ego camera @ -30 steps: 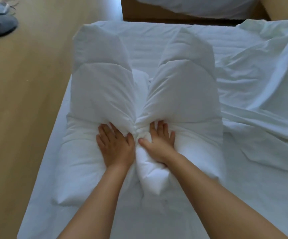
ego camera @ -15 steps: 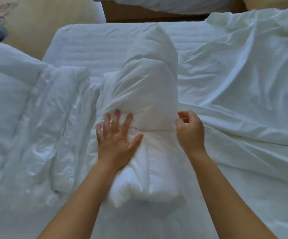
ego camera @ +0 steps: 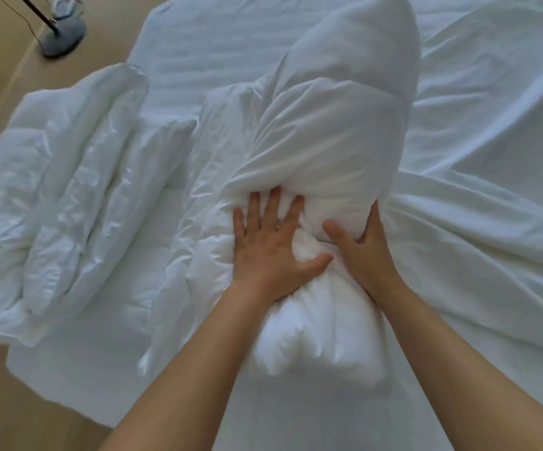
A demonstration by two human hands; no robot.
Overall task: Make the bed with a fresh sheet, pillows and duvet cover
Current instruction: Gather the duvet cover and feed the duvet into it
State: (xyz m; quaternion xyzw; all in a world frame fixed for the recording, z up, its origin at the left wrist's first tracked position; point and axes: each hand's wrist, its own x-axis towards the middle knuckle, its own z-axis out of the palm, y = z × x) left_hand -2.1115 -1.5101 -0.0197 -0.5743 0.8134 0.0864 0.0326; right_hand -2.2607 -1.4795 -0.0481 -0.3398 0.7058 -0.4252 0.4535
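A white pillow [ego camera: 338, 131], half inside its white case, lies lengthwise in the middle of the bed. Its bare near end [ego camera: 315, 349] bulges out of the case opening toward me. My left hand [ego camera: 273, 252] lies flat with spread fingers, pressing on the case edge over the pillow. My right hand [ego camera: 364, 249] cups the pillow's right side, thumb on top and fingers tucked along the edge. A second white pillow [ego camera: 65, 196] lies at the left edge of the bed. A crumpled white duvet cover [ego camera: 497, 164] is spread on the right.
The white fitted sheet [ego camera: 205, 56] covers the mattress. Wooden floor [ego camera: 0, 60] runs along the left, with a lamp stand's round grey base [ego camera: 63, 37] at the top left. The bed's near left corner [ego camera: 36, 369] sits beside bare floor.
My right hand moved from pinching at the pillow's right edge to cupping its side. My left hand stays pressed on top. The view has tilted, showing the lamp base and floor.
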